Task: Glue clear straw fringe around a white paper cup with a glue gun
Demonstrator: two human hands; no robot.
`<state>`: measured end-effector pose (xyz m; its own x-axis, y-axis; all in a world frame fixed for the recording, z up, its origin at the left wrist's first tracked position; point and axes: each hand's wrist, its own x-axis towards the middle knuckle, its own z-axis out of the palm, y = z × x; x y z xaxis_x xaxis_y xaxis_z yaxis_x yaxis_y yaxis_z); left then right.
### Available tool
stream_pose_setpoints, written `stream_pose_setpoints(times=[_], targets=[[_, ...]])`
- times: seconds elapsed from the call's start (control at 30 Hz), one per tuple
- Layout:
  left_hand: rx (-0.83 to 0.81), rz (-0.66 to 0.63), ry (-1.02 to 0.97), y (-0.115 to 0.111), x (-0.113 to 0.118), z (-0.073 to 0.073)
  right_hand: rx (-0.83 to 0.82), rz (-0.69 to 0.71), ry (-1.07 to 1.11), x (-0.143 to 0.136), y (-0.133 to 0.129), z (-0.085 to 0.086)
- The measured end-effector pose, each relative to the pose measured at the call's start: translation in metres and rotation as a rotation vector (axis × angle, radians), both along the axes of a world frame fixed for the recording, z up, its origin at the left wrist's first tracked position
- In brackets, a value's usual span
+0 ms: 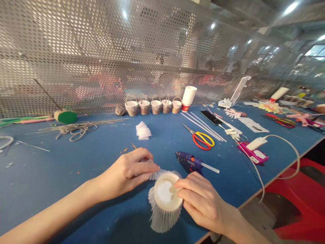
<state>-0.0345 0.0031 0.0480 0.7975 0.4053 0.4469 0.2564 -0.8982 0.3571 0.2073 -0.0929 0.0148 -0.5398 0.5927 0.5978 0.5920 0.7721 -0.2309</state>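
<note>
A white paper cup (pixel 164 200) stands upside down near the front edge of the blue table (pixel 76 162), its side covered with thin translucent strips. My right hand (pixel 203 200) grips the cup's upturned bottom rim from the right. My left hand (pixel 129 171) pinches a small fan of the same strips (pixel 155 174) and presses it against the cup's upper left side. A blue glue gun (pixel 190 161) lies just behind the cup, nozzle pointing left.
Red-and-yellow scissors (pixel 201 139), white sticks (pixel 203 126), a phone (pixel 211 117), a pile of cut strips (pixel 143 131), a cup stack (pixel 188 98), several small baskets (pixel 156 105), string (pixel 78 128) and a pink charger (pixel 254 154) lie around. Perforated metal screen (pixel 101 51) behind. Red stool (pixel 299 196) at right.
</note>
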Motion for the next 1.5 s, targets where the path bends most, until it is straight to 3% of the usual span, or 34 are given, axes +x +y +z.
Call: stream_pose_setpoints(times=[0.23,0.47,0.73,0.9,1.2,1.33,1.4,1.5], targets=[[0.312,-0.028,-0.006,0.004,-0.003,-0.016,-0.039,0.014,-0.009,0.003,0.002,0.007],[0.306,0.034,-0.004,-0.006,-0.011,-0.024,-0.001,-0.008,0.109,-0.005,0.003,0.022],[0.407,0.101,-0.033,-0.021,-0.012,-0.024,0.105,-0.114,0.035,-0.023,0.015,0.027],[0.515,0.018,-0.034,-0.024,-0.016,-0.025,0.007,-0.14,0.055,-0.003,-0.006,0.025],[0.385,0.06,-0.031,-0.036,-0.017,-0.034,-0.007,-0.398,0.01,0.058,-0.043,-0.008],[0.343,0.079,-0.081,-0.035,-0.015,-0.037,0.0,-0.547,-0.094,0.093,-0.02,-0.011],[0.328,0.094,-0.079,-0.034,-0.014,-0.036,-0.046,-0.635,-0.169,0.108,0.008,-0.007],[0.317,0.095,-0.057,-0.034,-0.014,-0.036,-0.242,-0.785,-0.349,0.118,0.06,-0.003]])
